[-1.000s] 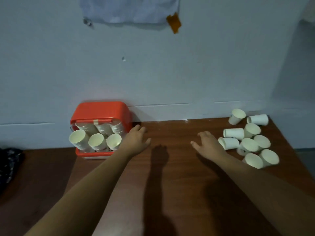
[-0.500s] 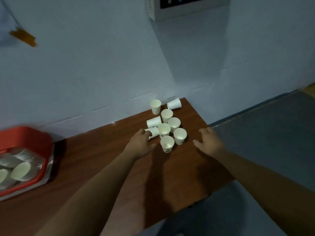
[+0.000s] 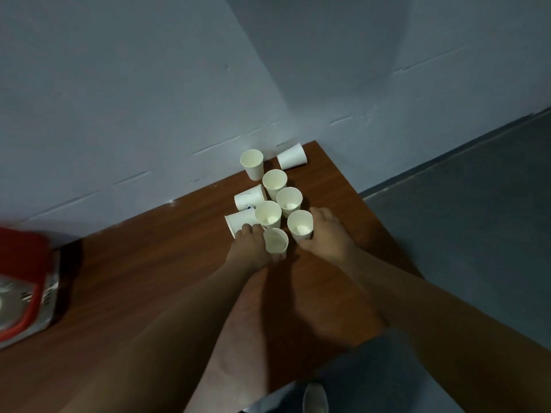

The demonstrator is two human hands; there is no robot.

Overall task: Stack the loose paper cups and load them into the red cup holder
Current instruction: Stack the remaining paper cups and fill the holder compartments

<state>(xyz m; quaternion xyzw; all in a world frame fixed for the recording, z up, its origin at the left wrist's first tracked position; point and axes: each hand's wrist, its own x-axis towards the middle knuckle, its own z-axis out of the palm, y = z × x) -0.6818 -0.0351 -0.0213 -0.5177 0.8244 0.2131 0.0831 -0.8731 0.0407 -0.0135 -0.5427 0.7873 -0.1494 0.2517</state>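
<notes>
Now that both hands have moved from mid-worktop point(image 3: 149, 263) onto the loose cups point(image 3: 268, 214) near the wall point(image 3: 149, 99), stacking can start. The left hand point(image 3: 252, 247) curls round the nearest cup point(image 3: 276, 240) and the right hand point(image 3: 325, 234) wraps the neighbouring cup point(image 3: 300, 226). The red cup holder point(image 3: 24, 254) sits well apart at the left.

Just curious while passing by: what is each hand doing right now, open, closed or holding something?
Left hand: grips the nearest upright white paper cup.
Right hand: fingers curl round the neighbouring upright white paper cup.
</notes>
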